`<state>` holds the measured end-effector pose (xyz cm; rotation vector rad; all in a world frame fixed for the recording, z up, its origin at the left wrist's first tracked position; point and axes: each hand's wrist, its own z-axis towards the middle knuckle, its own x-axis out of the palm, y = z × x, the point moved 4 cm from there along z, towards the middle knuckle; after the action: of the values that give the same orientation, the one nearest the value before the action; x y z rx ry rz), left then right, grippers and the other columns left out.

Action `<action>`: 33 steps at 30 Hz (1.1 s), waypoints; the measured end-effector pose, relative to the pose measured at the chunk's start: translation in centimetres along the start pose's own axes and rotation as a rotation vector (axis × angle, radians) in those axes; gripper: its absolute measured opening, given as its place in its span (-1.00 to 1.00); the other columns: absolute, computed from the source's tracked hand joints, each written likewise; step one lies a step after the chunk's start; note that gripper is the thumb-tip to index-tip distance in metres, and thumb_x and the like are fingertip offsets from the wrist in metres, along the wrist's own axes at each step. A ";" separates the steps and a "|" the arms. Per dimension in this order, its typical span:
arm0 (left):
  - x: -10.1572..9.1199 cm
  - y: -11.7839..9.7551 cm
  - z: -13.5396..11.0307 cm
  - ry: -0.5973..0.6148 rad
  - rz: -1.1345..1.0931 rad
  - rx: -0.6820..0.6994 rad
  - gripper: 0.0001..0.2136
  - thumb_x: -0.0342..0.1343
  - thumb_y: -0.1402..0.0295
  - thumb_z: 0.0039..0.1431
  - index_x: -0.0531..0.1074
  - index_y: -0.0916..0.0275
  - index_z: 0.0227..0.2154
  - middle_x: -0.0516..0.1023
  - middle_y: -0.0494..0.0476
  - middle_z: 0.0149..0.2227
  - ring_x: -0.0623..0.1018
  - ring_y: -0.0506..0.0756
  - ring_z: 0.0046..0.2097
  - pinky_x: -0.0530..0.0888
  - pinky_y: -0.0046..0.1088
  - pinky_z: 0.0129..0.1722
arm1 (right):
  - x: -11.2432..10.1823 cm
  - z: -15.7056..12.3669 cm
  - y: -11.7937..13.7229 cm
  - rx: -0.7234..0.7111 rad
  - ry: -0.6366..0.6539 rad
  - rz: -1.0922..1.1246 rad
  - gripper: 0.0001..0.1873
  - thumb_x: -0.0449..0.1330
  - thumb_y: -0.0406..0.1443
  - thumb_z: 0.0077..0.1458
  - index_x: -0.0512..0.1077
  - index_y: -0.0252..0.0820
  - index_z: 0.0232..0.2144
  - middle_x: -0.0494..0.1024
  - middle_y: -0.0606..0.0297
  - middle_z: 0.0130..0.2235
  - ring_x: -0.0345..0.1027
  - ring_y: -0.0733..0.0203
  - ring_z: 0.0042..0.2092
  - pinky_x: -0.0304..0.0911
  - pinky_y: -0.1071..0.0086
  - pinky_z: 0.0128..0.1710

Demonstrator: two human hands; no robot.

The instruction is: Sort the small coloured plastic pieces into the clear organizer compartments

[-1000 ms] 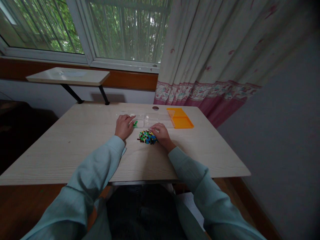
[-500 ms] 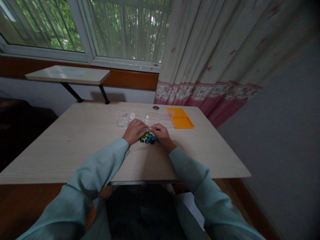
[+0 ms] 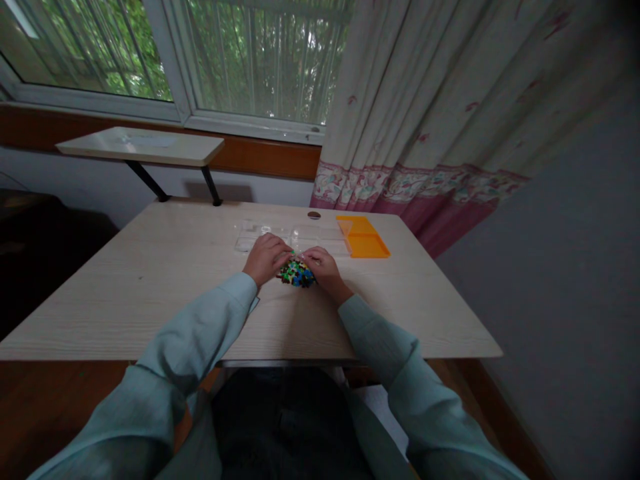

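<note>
A heap of small multicoloured pieces (image 3: 297,274), in green, blue, black, yellow and white, lies on the table between my hands. On its left side is my left hand (image 3: 269,259), fingers bent and pinched together, with a speck of green showing at the tips like one of the pieces. My right hand (image 3: 323,267) curls at the heap's right edge; thumb and fingers are closed, and whatever they hold is too small to name. Just beyond my fingers lies a clear plastic compartment box (image 3: 305,235), partly covered by my left hand.
An orange plastic tray (image 3: 369,238) sits to the right of the clear box, overlapping its end. A dark round spot (image 3: 314,215) is near the table's back edge. A small raised shelf (image 3: 140,147) on black legs stands at the back left of the table (image 3: 410,313).
My left hand has drawn slightly left and up from the heap, showing more of the pieces and a green speck at its fingertips. My right hand stays nearly in place.
</note>
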<state>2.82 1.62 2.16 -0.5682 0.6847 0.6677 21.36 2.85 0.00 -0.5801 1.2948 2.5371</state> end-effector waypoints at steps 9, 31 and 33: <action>-1.3 4.8 -0.5 -0.130 0.128 -0.238 -0.75 0.05 0.19 0.28 0.58 0.19 -0.27 0.54 0.20 -0.27 0.41 0.22 -0.12 0.32 -0.14 -0.06 | 1.3 -0.9 1.2 -0.189 0.255 -0.334 -0.90 0.31 -0.21 0.11 0.62 -0.05 -0.32 0.57 0.24 -0.21 0.32 0.12 -0.09 0.13 0.21 -0.02; -0.8 5.6 -0.9 -0.135 0.149 -0.297 -0.78 0.09 0.18 0.24 0.57 0.15 -0.26 0.52 0.21 -0.25 0.38 0.24 -0.11 0.29 -0.12 -0.08 | 2.0 -1.6 3.4 -0.372 0.375 -0.535 -0.85 0.24 -0.18 0.19 0.60 -0.04 -0.25 0.56 0.22 -0.14 0.26 0.08 -0.03 0.01 0.16 -0.02; -0.8 5.5 -0.9 -0.135 0.155 -0.293 -0.78 0.10 0.18 0.24 0.58 0.15 -0.26 0.53 0.20 -0.25 0.38 0.24 -0.11 0.29 -0.13 -0.09 | 2.0 -1.5 3.5 -0.381 0.386 -0.544 -0.85 0.26 -0.18 0.18 0.60 -0.05 -0.24 0.56 0.21 -0.14 0.26 0.08 -0.04 0.01 0.15 -0.02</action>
<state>-1.96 4.37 0.82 -0.7373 0.5104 0.9524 18.60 -0.39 0.80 -1.3453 0.6053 2.2624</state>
